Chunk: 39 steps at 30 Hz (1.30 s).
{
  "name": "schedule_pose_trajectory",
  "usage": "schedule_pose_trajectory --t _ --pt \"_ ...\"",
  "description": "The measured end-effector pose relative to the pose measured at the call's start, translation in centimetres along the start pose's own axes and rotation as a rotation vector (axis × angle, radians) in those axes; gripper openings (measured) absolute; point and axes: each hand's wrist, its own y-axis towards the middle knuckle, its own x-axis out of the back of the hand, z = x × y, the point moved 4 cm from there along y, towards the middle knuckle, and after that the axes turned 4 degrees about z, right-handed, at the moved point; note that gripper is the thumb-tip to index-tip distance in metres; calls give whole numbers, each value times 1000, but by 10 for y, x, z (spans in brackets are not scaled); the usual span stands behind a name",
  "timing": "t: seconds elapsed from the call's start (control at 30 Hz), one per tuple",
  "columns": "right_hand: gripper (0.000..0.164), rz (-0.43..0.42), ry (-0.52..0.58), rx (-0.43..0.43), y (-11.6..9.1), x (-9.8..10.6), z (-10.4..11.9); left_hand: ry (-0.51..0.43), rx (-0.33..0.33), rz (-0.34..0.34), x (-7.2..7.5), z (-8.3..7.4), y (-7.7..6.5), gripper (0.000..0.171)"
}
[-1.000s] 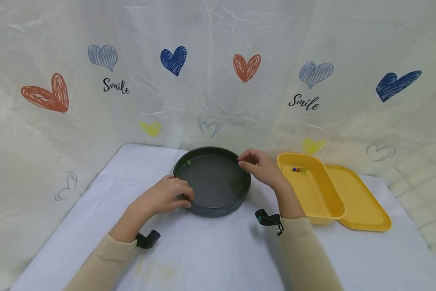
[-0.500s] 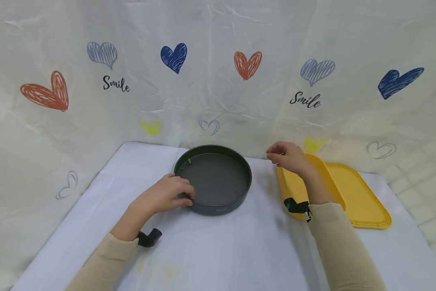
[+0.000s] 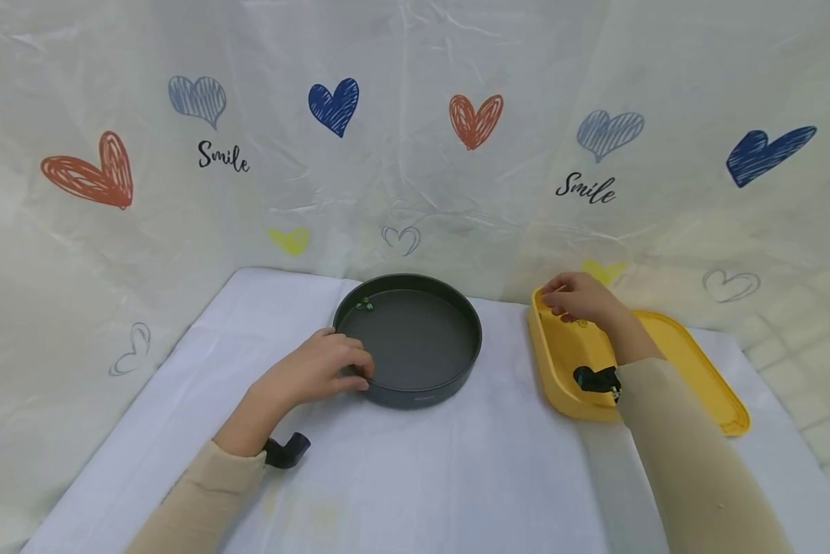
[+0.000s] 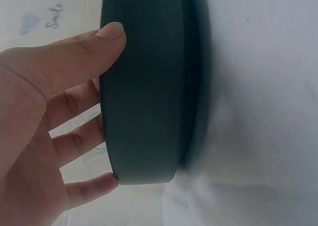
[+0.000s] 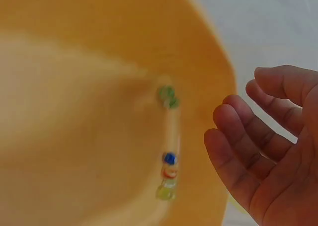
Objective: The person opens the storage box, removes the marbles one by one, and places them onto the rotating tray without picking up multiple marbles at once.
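My left hand (image 3: 331, 365) grips the near-left rim of a round dark pan (image 3: 415, 338). In the left wrist view the thumb lies on the pan's outer wall (image 4: 144, 112), and the fingers reach over its rim. A few small green marbles (image 3: 365, 305) sit together inside the pan at its far left. My right hand (image 3: 581, 298) hovers over the far end of a yellow tub (image 3: 549, 362), fingers loosely bent with nothing between them. In the right wrist view, green marbles (image 5: 167, 93), a blue marble (image 5: 169, 158), an orange-red marble (image 5: 169, 173) and yellow-green marbles (image 5: 165, 191) line the tub's end.
A flat yellow lid (image 3: 691, 362) lies right of the tub, partly behind the right arm. White cloth (image 3: 415, 477) covers the table. Behind it hangs a pale curtain (image 3: 401, 177) printed with hearts.
My right hand has moved from the pan's right rim over to the yellow tub. Green marbles in the pan have shifted and now sit together. The left hand stays on the rim.
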Motion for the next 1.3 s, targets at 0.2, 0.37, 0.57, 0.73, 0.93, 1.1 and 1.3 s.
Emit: schedule_pose_trajectory --t 0.2,0.37,0.57,0.73,0.93,1.1,1.3 --pt "40 39 -2 -92 6 6 -21 1 -1 0 1 -1 0 12" --pt "42 84 -4 -119 8 4 -28 -4 -4 0 2 -2 0 12" --pt "48 223 -17 -128 13 -10 -32 -1 0 1 1 -1 0 12" --pt "49 307 -32 -127 18 -21 -34 10 -6 -1 0 0 1 12" --pt "41 333 -33 -148 19 -28 -31 8 -9 -1 0 0 1 12" --pt "25 349 -41 -133 17 -33 -28 10 -5 -1 0 0 1 13" --pt "23 362 -17 -139 16 -37 -26 12 -4 1 -2 1 1 13"
